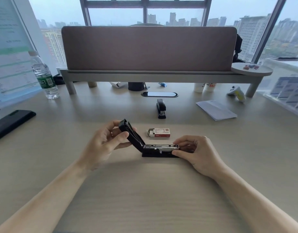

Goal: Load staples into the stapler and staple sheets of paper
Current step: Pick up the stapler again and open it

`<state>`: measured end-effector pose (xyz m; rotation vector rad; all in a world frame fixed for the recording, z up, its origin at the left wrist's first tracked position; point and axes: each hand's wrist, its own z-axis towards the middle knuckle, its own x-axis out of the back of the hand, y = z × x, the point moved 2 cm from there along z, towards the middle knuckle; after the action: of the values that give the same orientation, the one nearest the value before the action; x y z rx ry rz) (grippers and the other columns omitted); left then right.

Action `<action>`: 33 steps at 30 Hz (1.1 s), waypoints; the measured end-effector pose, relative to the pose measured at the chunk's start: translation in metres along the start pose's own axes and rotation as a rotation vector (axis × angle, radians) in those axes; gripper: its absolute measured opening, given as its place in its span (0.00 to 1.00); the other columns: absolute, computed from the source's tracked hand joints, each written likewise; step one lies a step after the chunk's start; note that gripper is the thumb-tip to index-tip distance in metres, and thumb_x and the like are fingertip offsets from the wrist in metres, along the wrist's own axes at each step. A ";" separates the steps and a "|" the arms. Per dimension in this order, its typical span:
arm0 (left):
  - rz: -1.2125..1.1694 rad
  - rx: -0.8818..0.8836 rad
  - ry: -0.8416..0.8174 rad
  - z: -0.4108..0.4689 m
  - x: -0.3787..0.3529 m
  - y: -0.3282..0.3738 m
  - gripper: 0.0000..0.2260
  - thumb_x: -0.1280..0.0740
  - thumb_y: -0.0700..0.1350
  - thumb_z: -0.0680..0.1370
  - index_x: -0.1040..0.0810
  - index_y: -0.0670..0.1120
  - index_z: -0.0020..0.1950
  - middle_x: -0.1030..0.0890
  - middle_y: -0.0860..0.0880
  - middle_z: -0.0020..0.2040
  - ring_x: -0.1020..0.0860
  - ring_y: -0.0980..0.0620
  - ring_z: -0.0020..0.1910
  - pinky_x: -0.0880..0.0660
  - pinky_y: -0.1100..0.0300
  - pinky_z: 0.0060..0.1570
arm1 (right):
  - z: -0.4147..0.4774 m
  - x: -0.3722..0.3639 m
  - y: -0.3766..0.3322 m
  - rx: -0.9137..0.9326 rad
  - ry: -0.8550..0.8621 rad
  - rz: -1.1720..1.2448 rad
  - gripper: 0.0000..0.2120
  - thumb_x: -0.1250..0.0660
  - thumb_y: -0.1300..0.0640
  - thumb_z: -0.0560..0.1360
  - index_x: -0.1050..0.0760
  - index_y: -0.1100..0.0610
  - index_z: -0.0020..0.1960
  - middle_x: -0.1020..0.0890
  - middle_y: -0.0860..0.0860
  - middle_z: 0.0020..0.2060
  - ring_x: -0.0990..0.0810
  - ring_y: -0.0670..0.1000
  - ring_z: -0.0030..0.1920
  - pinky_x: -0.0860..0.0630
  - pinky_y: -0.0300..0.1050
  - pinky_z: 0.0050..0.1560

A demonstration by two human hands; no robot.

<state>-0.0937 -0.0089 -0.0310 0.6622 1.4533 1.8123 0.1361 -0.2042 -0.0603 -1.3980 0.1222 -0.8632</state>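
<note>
— So where were we working?
— At our pale wooden desk, with the white sheets of paper lying off to the right.
— And our hands?
— Our left hand gripped the raised lid of the black plastic stapler, which sat open on the desk. Our right hand pinched its front end. The small red-and-white staple box lay just behind.

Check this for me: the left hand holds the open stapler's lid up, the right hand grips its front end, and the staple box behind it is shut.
Not shut: the head view shows the staple box with its inner tray slid partly out. The rest stands.
</note>
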 end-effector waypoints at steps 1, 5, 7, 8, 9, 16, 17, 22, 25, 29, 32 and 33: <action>0.004 0.014 -0.005 -0.001 0.005 0.000 0.11 0.30 0.41 0.78 0.21 0.41 0.59 0.12 0.41 0.57 0.13 0.45 0.58 0.17 0.51 0.59 | 0.000 0.000 0.001 -0.001 -0.002 0.000 0.11 0.17 0.58 0.68 0.13 0.48 0.47 0.10 0.50 0.42 0.11 0.54 0.45 0.16 0.44 0.52; 0.024 0.070 -0.063 -0.001 0.022 -0.001 0.20 0.18 0.53 0.69 0.17 0.45 0.54 0.13 0.42 0.50 0.14 0.49 0.54 0.17 0.55 0.59 | 0.001 0.000 0.001 0.001 -0.007 0.003 0.11 0.17 0.58 0.68 0.13 0.47 0.47 0.11 0.50 0.42 0.11 0.53 0.45 0.17 0.43 0.52; 0.070 0.088 -0.061 0.000 0.031 -0.004 0.12 0.23 0.42 0.74 0.20 0.40 0.54 0.14 0.45 0.46 0.15 0.51 0.50 0.17 0.53 0.60 | 0.001 0.000 0.001 0.003 -0.007 0.004 0.11 0.16 0.58 0.68 0.13 0.47 0.47 0.11 0.50 0.42 0.11 0.52 0.45 0.17 0.43 0.52; 0.116 0.102 -0.053 -0.001 0.034 -0.005 0.09 0.26 0.35 0.76 0.21 0.38 0.54 0.15 0.46 0.45 0.15 0.52 0.48 0.17 0.54 0.60 | 0.001 0.000 0.001 0.001 -0.006 0.004 0.12 0.16 0.58 0.68 0.13 0.47 0.47 0.11 0.50 0.42 0.11 0.52 0.45 0.16 0.44 0.53; 0.187 0.112 -0.057 -0.002 0.037 -0.005 0.09 0.28 0.33 0.76 0.22 0.37 0.55 0.15 0.48 0.43 0.16 0.53 0.46 0.17 0.58 0.59 | 0.001 0.000 0.001 0.003 -0.004 0.003 0.12 0.16 0.59 0.68 0.13 0.47 0.47 0.11 0.50 0.42 0.11 0.52 0.45 0.16 0.44 0.53; 0.495 0.106 -0.108 -0.005 0.049 -0.003 0.11 0.23 0.35 0.74 0.18 0.50 0.49 0.16 0.54 0.40 0.19 0.58 0.40 0.25 0.69 0.46 | 0.001 0.000 0.002 0.009 -0.007 -0.001 0.11 0.17 0.60 0.68 0.13 0.48 0.47 0.10 0.49 0.42 0.11 0.51 0.44 0.18 0.39 0.51; 0.497 0.101 -0.109 -0.005 0.048 -0.002 0.12 0.23 0.34 0.74 0.18 0.49 0.49 0.15 0.55 0.41 0.18 0.58 0.41 0.24 0.70 0.47 | 0.001 0.000 0.002 0.010 -0.007 -0.001 0.11 0.17 0.60 0.68 0.13 0.48 0.47 0.10 0.49 0.42 0.11 0.51 0.44 0.17 0.39 0.51; 0.434 0.075 -0.043 -0.002 0.038 -0.002 0.18 0.21 0.32 0.70 0.18 0.43 0.58 0.11 0.48 0.54 0.14 0.55 0.50 0.21 0.68 0.53 | 0.000 0.000 0.002 0.014 -0.016 0.000 0.12 0.17 0.59 0.69 0.13 0.46 0.49 0.11 0.51 0.44 0.11 0.55 0.46 0.15 0.52 0.57; 0.457 0.037 -0.009 0.000 0.031 -0.005 0.18 0.19 0.35 0.68 0.17 0.45 0.56 0.11 0.47 0.53 0.14 0.55 0.50 0.20 0.66 0.53 | -0.002 0.000 0.003 0.025 -0.023 -0.017 0.13 0.18 0.57 0.70 0.14 0.45 0.51 0.11 0.49 0.46 0.12 0.56 0.47 0.16 0.58 0.58; 0.490 0.003 0.011 0.001 0.029 -0.009 0.17 0.17 0.37 0.66 0.15 0.46 0.52 0.11 0.50 0.49 0.15 0.60 0.44 0.22 0.69 0.50 | -0.004 0.000 0.001 0.032 -0.048 -0.019 0.13 0.19 0.58 0.71 0.14 0.45 0.52 0.11 0.46 0.49 0.11 0.51 0.49 0.16 0.54 0.59; 0.464 -0.005 -0.011 0.000 0.030 -0.009 0.19 0.15 0.42 0.64 0.15 0.47 0.52 0.12 0.49 0.50 0.15 0.59 0.45 0.22 0.70 0.50 | 0.005 0.001 -0.008 0.027 0.021 0.018 0.08 0.22 0.59 0.75 0.14 0.47 0.49 0.11 0.46 0.49 0.12 0.47 0.49 0.16 0.50 0.59; 0.459 -0.009 -0.019 0.000 0.030 -0.009 0.19 0.14 0.43 0.64 0.15 0.49 0.52 0.11 0.49 0.50 0.14 0.58 0.45 0.21 0.69 0.50 | 0.012 0.002 -0.012 0.042 0.052 0.001 0.06 0.24 0.58 0.77 0.14 0.48 0.49 0.10 0.45 0.48 0.12 0.45 0.50 0.16 0.49 0.58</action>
<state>-0.1100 0.0156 -0.0413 1.0734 1.3558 2.1433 0.1390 -0.1947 -0.0459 -1.3371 0.1439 -0.8970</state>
